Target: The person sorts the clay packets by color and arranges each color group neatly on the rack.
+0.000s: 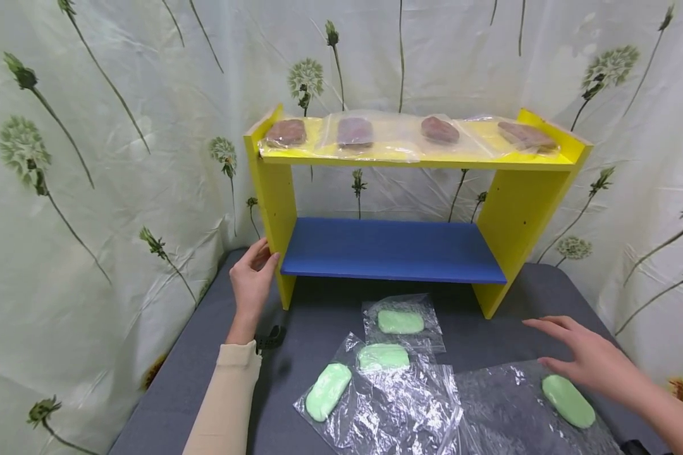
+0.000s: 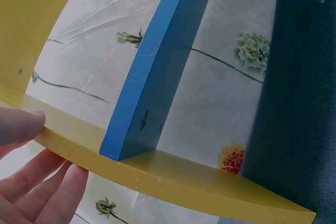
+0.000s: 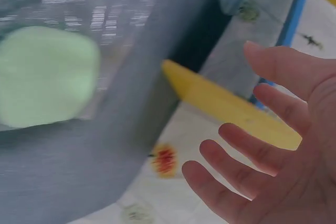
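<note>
Looking down over a grey table (image 1: 165, 404) at an upright yellow shelf unit (image 1: 489, 165), backed by a flowered cloth (image 1: 119, 221); finding on its top board four dark reddish slabs (image 1: 439, 130) in clear plastic, spread in a row from end to end; lower down, meeting a blue board (image 1: 393, 249) between the yellow sides.

Pinching the front edge of the left side panel (image 1: 279, 202) between thumb and fingers with the left hand (image 1: 253, 272) — clearest in the left wrist view; holding the right hand (image 1: 594, 357) well apart from the left, fingers spread, slightly bent and around nothing, near a pale green bar (image 1: 569, 401) in clear plastic; in front of the unit, counting three more green bars (image 1: 401, 322), bagged and lying on the table.

Judging by the one-sided hold, probably at a steadying or adjusting step; if shifting the unit, calling for a reach of the right hand to the right side panel (image 1: 503, 215) and a level, shared hold, so as not to slide the slabs; if going instead for the nearby bar — calling only for a short dip and a light pinch.
</note>
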The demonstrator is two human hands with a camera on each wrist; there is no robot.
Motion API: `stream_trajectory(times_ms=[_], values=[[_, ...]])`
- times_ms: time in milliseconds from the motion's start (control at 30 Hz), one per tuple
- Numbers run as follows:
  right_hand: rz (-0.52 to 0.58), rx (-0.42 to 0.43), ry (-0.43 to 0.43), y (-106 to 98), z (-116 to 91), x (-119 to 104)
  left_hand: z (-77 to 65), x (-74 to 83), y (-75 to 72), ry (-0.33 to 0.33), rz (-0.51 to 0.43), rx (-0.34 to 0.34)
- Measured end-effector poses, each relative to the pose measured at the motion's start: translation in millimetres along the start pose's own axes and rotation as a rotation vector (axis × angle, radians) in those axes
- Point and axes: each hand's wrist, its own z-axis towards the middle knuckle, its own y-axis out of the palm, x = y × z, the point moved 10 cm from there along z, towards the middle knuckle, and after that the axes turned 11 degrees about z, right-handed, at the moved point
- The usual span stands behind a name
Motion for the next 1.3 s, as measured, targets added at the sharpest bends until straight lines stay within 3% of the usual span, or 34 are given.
stream_trajectory(times_ms=[233,433,700,867,1067,1200,1300], values=[[0.047,-0.060,0.161,25,-33,39,-4.8,-4.7,0.3,-0.019,0.015,-0.008],[0.071,-0.077,0.235,34,-47,59,-3.5,-4.7,-1.2,-0.023,0.008,0.005],[0.113,-0.263,0.415,72,-63,86,-6.3,-5.8,1.1,-0.028,0.012,0.006],[0.116,-0.290,0.432,84,-68,92,-7.1,-4.4,3.0,-0.026,-0.009,0.011],[0.066,-0.271,0.415,82,-66,91,-5.0,-3.2,2.6,-0.029,-0.017,0.002],[0.099,-0.227,0.428,79,-60,86,-2.3,-2.8,1.5,-0.019,-0.010,0.002],[0.124,-0.148,0.362,73,-53,74,0.1,-2.2,0.2,-0.007,-0.010,0.006]])
